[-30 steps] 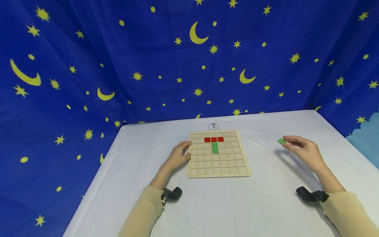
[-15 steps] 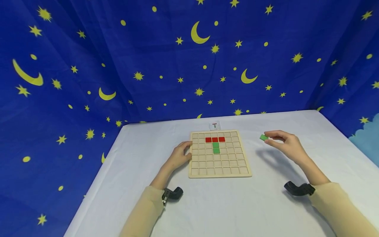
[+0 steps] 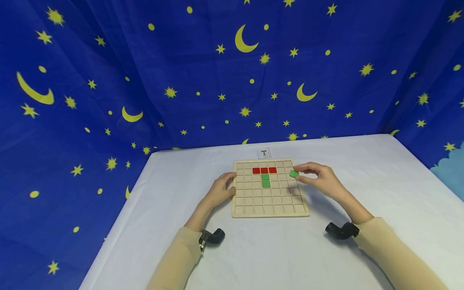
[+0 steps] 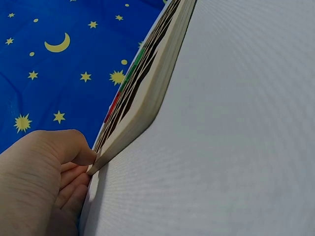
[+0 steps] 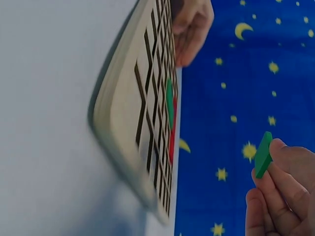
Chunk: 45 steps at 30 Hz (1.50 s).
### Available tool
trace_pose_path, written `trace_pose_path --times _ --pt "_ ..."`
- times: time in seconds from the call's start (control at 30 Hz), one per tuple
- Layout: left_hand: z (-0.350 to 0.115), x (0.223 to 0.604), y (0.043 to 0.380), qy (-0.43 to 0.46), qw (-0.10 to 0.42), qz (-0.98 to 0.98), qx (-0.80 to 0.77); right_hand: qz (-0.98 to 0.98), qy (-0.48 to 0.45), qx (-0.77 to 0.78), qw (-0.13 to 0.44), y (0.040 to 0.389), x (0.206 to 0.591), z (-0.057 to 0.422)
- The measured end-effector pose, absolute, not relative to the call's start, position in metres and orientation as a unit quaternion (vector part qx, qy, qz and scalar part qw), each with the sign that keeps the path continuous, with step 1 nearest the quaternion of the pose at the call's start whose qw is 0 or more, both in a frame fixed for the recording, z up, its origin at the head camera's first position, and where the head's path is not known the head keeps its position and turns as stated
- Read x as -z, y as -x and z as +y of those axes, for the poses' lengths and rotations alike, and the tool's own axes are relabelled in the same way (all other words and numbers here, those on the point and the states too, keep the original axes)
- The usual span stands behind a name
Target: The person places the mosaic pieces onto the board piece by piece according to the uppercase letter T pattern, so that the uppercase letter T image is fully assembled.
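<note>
A square wooden grid board lies on the white cloth. Three red tiles form a row on it, and two green tiles run down from the middle one. At the board's left edge, my left hand grips the rim with thumb and fingers; the thumb bends onto the rim in the left wrist view. My right hand pinches a green square tile between thumb and fingertips, above the board's right side. That held tile is tilted, standing nearly on edge in the right wrist view.
Just behind the board lies a small printed card with a red and green T on a grid. White cloth covers the table, and a blue curtain with stars and moons rises at the back and sides.
My right hand has moved left with the green tile, from over the cloth at the right to over the board's right edge. The left hand and the placed tiles have stayed put.
</note>
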<state>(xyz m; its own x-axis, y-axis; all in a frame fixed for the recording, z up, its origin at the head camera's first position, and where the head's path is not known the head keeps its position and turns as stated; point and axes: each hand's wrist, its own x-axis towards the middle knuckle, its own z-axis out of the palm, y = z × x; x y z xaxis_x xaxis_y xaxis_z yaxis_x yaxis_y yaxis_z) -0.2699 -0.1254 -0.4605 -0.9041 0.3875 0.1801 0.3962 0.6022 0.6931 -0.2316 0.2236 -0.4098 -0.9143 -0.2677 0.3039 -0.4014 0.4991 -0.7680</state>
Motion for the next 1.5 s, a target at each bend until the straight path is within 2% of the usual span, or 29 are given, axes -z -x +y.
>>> trace_pose_path --times 0.2,0.57,1.03,1.33,1.5 --pt "-0.126 0.463 0.271 0.227 0.012 -0.893 0.387 -0.845 -0.225 -0.483 0.053 0.236 0.410 0.201" --pt "-0.127 0.464 0.272 0.229 0.016 -0.892 0.388 -0.832 -0.292 -0.469 0.050 0.241 0.416 0.173" --pt "-0.128 0.463 0.272 0.232 0.020 -0.892 0.388 -0.814 -0.322 -0.481 0.043 0.247 0.435 0.163" --pt "-0.128 0.462 0.271 0.229 0.016 -0.892 0.389 -0.833 -0.289 -0.471 0.012 0.247 0.449 0.158" --pt "-0.128 0.462 0.270 0.231 0.014 -0.891 0.390 -0.838 -0.294 -0.460 0.017 0.248 0.457 0.157"
